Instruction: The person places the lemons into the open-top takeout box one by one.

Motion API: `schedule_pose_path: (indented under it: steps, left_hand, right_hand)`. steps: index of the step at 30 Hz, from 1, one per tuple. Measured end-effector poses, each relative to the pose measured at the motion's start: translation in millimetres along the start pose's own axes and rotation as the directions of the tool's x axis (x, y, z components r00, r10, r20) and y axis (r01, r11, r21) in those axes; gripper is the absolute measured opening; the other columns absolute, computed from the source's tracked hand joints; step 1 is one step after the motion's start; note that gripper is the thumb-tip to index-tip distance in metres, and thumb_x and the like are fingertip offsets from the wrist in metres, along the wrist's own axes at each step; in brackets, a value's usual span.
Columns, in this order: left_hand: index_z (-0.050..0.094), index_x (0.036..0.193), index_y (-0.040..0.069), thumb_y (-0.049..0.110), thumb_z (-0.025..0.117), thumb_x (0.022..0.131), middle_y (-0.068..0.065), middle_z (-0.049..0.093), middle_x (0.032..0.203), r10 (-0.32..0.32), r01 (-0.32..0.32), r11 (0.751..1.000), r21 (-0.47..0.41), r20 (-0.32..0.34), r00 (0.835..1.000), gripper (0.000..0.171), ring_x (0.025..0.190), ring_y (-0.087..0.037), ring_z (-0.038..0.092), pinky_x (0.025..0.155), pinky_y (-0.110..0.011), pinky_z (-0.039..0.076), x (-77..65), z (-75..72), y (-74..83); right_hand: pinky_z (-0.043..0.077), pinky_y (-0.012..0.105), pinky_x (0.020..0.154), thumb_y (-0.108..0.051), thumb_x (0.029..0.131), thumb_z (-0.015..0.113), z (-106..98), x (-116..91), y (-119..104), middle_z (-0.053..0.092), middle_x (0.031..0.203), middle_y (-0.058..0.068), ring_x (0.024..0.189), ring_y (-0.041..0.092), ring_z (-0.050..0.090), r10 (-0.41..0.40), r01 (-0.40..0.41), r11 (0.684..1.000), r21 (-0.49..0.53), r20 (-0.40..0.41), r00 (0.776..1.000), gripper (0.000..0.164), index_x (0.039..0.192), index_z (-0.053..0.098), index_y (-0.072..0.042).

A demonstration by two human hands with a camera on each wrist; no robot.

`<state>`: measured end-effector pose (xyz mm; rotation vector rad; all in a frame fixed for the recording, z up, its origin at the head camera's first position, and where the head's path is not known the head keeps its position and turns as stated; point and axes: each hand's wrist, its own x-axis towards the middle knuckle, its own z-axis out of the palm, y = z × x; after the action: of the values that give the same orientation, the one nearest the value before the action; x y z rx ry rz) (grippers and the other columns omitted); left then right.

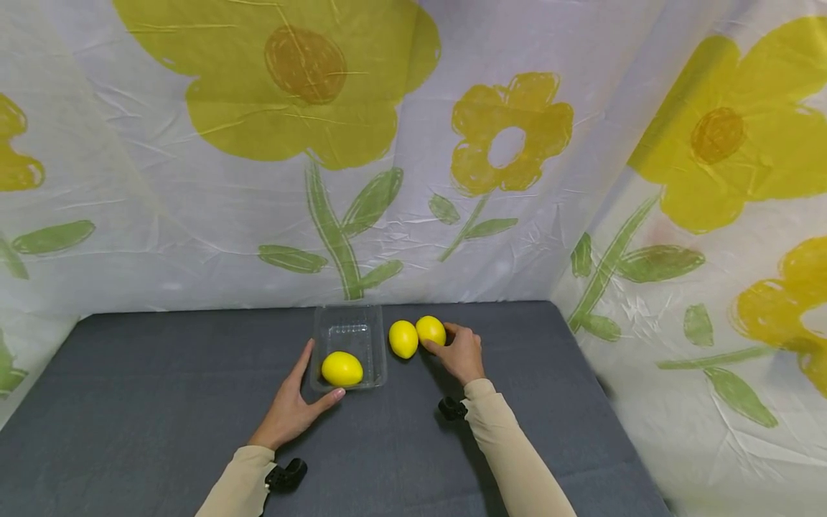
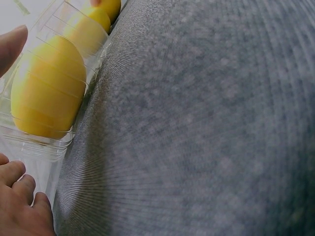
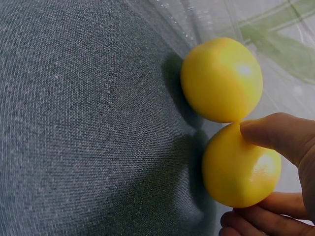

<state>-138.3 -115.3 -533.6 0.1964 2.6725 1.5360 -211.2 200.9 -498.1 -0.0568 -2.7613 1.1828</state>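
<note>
A clear plastic container (image 1: 349, 314) lies on the dark cloth with one yellow lemon (image 1: 342, 369) inside, near its front wall. My left hand (image 1: 291, 409) rests at the container's front left corner, its fingers straight along the left side and its thumb at the front edge. To the right of the container, two more lemons sit touching each other. The nearer of these to the container, the left lemon (image 3: 221, 79), stands free. My right hand (image 1: 460, 353) pinches the other, the right lemon (image 3: 241, 167), between thumb and fingers; it appears low at the cloth.
A dark grey cloth (image 1: 161, 402) covers the table. Behind it and along the right hangs a white curtain (image 1: 194, 266) printed with yellow flowers. Black wrist cameras (image 1: 287, 475) are strapped over beige sleeves (image 1: 517, 452).
</note>
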Motion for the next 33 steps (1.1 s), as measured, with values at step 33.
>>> schedule_pose_path:
  steps: [33]
  left_hand:
    - [0.006,0.165,0.015,0.045,0.079,0.088,-0.02,0.009,0.168,0.011,-0.011,1.0,-0.029,-0.002,1.0,0.11,0.15,-0.049,0.016,0.113,-0.073,0.021,0.8,-0.2,-2.3]
  right_hand:
    - [0.056,0.047,0.093,-0.02,0.082,0.088,-8.7,-7.7,-42.5,0.073,0.117,0.015,0.106,0.03,0.071,-0.203,0.21,0.967,0.142,-0.061,0.977,0.051,0.126,0.07,-0.001]
